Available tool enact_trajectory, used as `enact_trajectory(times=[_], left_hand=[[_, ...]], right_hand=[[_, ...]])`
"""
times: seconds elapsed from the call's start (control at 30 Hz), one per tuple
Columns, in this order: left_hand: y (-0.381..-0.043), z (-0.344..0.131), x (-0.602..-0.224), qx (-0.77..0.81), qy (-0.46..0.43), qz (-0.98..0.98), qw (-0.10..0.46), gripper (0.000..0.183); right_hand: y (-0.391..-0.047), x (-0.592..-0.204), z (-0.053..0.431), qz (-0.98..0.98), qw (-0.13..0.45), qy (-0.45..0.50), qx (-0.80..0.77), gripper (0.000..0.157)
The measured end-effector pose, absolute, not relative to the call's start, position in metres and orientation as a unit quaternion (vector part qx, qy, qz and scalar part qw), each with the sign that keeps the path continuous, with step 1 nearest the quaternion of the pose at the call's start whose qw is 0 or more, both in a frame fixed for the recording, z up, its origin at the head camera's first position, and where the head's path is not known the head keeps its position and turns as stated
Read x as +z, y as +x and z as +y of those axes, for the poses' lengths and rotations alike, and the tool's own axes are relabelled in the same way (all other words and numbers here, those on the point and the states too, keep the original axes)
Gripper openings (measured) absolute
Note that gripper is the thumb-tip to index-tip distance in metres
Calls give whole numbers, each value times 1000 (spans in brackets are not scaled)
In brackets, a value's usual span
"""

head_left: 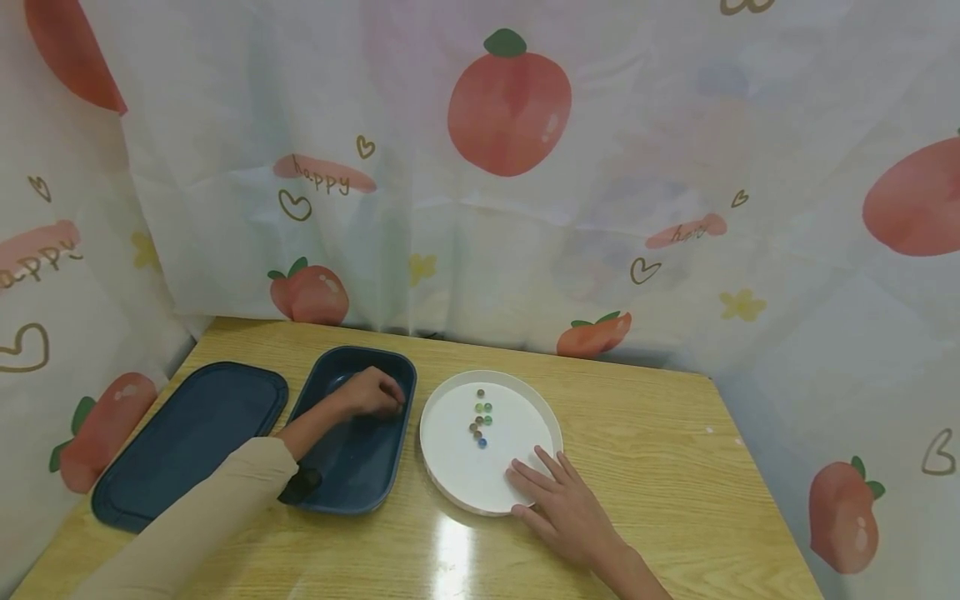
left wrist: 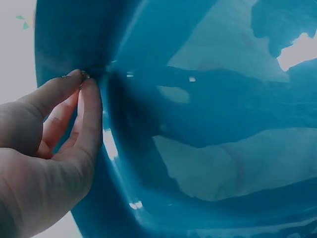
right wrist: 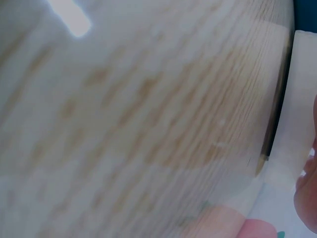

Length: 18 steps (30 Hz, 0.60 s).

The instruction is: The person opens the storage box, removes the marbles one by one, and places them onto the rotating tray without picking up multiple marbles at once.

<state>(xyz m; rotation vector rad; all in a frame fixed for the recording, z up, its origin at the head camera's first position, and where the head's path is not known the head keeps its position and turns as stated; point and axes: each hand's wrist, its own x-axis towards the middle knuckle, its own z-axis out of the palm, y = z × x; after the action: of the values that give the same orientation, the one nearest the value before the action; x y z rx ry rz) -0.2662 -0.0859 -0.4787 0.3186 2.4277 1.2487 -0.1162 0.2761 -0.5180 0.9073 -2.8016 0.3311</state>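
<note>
My left hand [head_left: 369, 392] is inside the dark blue tray [head_left: 352, 504], near its right wall. In the left wrist view, its thumb and fingertips pinch a small glassy marble [left wrist: 85, 75], mostly hidden by the fingers. On the round white plate [head_left: 450, 475] lie several marbles [head_left: 480, 420], brown, green, yellowish and blue, in a loose line. My right hand [head_left: 562, 510], fingers spread and straight, rests at the plate's lower right rim. In the right wrist view, only part of that hand [right wrist: 308, 198] shows beside the plate's white side.
A dark blue lid [head_left: 195, 442] lies left of the tray, under the left forearm. The wooden table [head_left: 637, 433] extends to the right of the plate. A white curtain [head_left: 480, 233] printed with fruit hangs behind and at both sides.
</note>
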Motion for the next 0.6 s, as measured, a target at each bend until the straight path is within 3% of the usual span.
enact_trajectory(times=[0.6], left_hand=[[-262, -86, -441, 557, 111, 799, 197, 20]], right_hand=[[-116, -517, 276, -939, 93, 310, 118, 49]])
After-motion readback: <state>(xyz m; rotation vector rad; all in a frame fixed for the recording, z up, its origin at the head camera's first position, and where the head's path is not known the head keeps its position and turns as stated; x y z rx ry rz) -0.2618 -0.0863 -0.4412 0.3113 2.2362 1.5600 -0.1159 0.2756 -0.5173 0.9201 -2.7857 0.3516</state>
